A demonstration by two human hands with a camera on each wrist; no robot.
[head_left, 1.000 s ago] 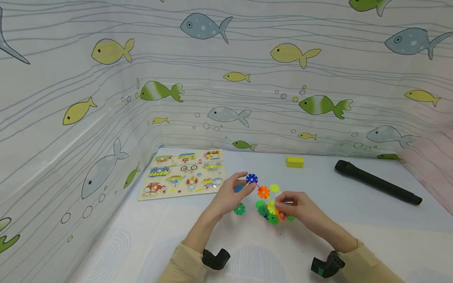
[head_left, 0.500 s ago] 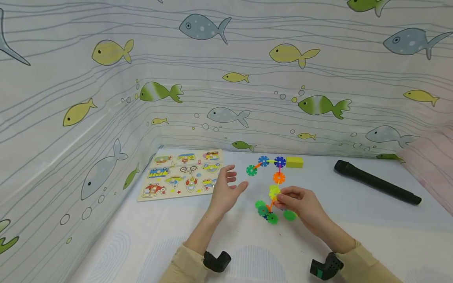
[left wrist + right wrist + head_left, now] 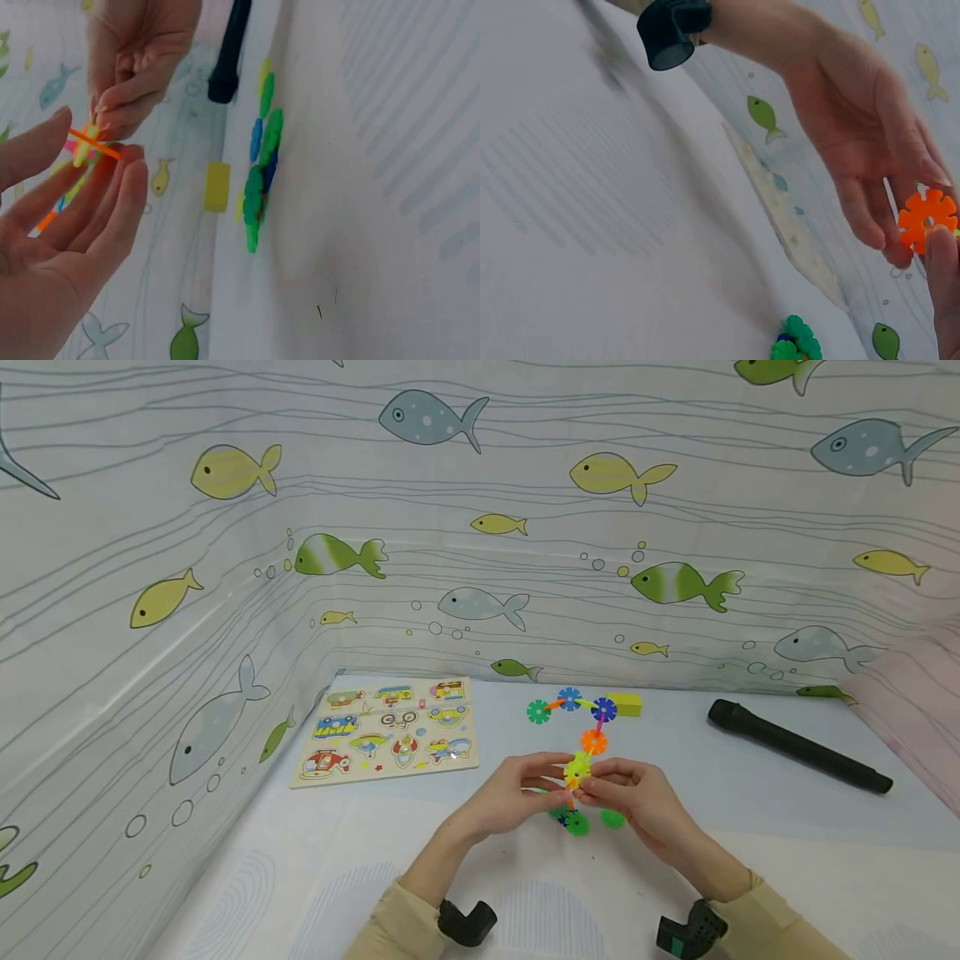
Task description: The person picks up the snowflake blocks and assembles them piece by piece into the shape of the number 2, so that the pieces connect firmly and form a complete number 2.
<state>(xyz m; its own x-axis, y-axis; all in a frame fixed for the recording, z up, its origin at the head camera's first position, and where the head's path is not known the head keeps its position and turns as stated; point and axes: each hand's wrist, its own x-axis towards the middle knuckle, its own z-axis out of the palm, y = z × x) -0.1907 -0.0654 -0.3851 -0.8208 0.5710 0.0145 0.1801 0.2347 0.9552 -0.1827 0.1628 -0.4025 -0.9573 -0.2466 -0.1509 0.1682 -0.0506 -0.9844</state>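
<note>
Head view: right hand point(image 3: 637, 789) pinches the raised toy chain point(image 3: 579, 767) as the left hand point(image 3: 517, 787) touches it with relaxed fingers; its far links point(image 3: 570, 700) may snap off under their own weight.

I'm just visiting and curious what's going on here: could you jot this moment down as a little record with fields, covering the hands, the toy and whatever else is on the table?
Left hand: left hand touches the chain at its yellow disc, fingers nearly straight
Right hand: right hand pinches the same spot
Toy: chain of snowflake discs, rising from the hands to green, blue and dark blue discs
Loose pieces: green discs on the table below the hands
Puzzle: vehicle puzzle board, back left
Block: yellow block, behind the chain
Black object: black cylinder, lying far right
</note>
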